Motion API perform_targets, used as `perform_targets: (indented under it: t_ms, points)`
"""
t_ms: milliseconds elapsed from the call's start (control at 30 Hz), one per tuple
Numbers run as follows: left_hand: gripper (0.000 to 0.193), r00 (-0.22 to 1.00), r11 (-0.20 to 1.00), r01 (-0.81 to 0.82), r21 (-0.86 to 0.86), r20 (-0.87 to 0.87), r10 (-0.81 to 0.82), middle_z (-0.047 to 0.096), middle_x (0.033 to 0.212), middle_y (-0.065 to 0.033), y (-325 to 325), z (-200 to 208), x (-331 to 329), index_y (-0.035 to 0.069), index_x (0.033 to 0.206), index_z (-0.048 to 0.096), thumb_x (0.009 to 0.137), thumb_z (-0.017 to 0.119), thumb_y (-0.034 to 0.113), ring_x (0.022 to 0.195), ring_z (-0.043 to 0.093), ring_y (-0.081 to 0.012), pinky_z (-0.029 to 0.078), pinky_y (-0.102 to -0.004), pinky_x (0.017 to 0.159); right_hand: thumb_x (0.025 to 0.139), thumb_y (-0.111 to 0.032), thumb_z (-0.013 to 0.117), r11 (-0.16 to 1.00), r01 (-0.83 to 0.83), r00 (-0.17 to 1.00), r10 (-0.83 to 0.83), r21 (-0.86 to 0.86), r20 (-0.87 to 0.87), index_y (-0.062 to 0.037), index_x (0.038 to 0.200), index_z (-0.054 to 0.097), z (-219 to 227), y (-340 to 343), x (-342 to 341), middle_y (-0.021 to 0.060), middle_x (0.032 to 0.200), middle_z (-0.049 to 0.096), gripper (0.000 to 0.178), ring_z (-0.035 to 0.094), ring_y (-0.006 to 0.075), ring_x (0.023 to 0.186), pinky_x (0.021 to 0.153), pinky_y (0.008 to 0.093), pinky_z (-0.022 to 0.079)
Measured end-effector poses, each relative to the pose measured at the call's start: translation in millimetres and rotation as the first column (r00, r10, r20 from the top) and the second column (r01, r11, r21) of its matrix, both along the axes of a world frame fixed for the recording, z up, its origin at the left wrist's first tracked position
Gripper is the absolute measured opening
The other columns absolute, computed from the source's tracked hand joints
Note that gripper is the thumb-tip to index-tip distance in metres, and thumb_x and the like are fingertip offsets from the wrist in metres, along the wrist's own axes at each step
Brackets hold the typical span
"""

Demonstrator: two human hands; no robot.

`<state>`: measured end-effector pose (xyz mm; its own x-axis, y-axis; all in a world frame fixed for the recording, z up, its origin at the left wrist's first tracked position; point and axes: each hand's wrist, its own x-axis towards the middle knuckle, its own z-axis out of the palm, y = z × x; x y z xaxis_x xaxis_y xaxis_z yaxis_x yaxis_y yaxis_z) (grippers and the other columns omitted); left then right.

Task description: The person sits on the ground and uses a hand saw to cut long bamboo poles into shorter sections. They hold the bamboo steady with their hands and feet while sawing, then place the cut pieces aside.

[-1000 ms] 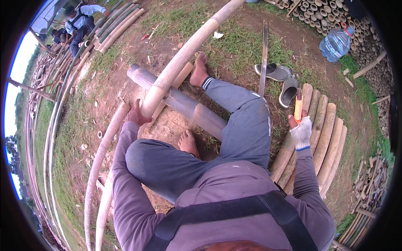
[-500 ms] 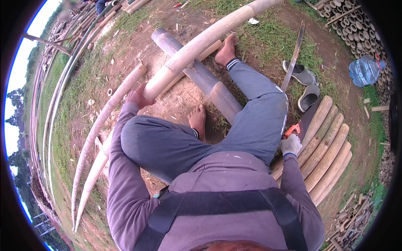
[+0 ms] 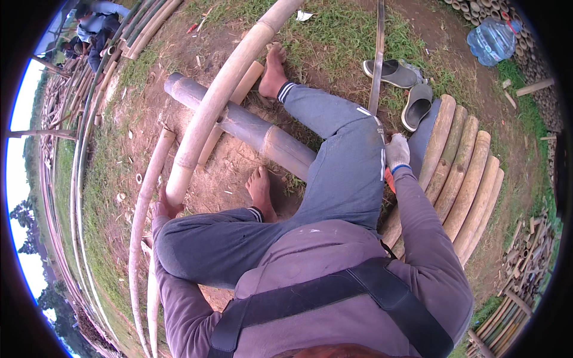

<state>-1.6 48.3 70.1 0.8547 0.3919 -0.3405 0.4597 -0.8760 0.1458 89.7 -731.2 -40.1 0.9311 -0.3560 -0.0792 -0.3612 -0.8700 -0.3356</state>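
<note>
Gripping pale bamboo pole end with bare left hand, fingers wrapped | pole lies across grey bamboo log | gloved right hand fingers curled on orange-handled tool beside stacked bamboo sections

Long pale bamboo pole running diagonally from top center down to left middle, near end resting beside the knee.
</note>
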Motion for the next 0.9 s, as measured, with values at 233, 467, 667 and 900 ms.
perform_targets:
  t_ms: [233, 467, 667, 900]
  points:
    - [0.103, 0.997, 0.997, -0.069, 0.019, -0.028, 0.070, 0.073, 0.128, -0.0229, 1.4, -2.3, -13.5, 0.014, 0.152, 0.049, 0.065, 0.095, 0.043, 0.122, 0.070, -0.0407, 0.056, -0.0514, 0.100, 0.081, -0.058, 0.086, 0.946, 0.214, 0.974, -0.187, 0.244, -0.129, 0.0086, 0.132, 0.068, -66.1, -2.2, 152.9, 0.0335, 0.121, 0.073, 0.086, 0.071, 0.0440, 0.118, 0.098, 0.0472, 0.055]
    - [0.098, 0.991, 0.994, -0.098, 0.058, -0.086, 0.103, 0.072, 0.127, -0.0231, -30.6, 4.5, -2.0, 0.013, 0.148, 0.050, 0.065, 0.095, 0.038, 0.120, 0.070, -0.0404, 0.057, -0.0530, 0.098, 0.091, -0.033, 0.078, 0.992, -0.109, 0.992, 0.103, -0.066, -0.077, 0.0023, 0.108, 0.077, -68.2, -18.4, 187.0, 0.0223, 0.101, 0.078, 0.040, 0.075, 0.0395, 0.098, 0.085, 0.0431, 0.057]
    - [0.087, 0.999, 0.997, -0.011, 0.079, 0.037, 0.008, 0.075, 0.120, -0.0199, -29.7, 2.3, 0.8, 0.015, 0.142, 0.055, 0.067, 0.092, 0.040, 0.113, 0.073, -0.0414, 0.059, -0.0532, 0.092, 0.094, -0.024, 0.078, 0.849, 0.040, 0.908, -0.251, 0.526, 0.336, 0.0000, 0.113, 0.074, -43.4, -56.0, 198.5, 0.0108, 0.085, 0.075, 0.031, 0.072, 0.0259, 0.081, 0.075, 0.0381, 0.051]
    - [0.088, 0.985, 0.969, -0.168, 0.181, 0.065, 0.158, 0.068, 0.139, -0.0133, -41.4, -3.4, -12.6, 0.021, 0.144, 0.051, 0.068, 0.090, 0.041, 0.130, 0.065, -0.0353, 0.041, -0.0610, 0.112, 0.103, -0.030, 0.072, 0.057, -0.126, 0.979, -0.157, 0.990, 0.133, -0.0095, 0.146, 0.055, 137.4, 19.4, 154.1, 0.0088, 0.110, 0.070, 0.051, 0.069, 0.0175, 0.090, 0.072, 0.0329, 0.060]
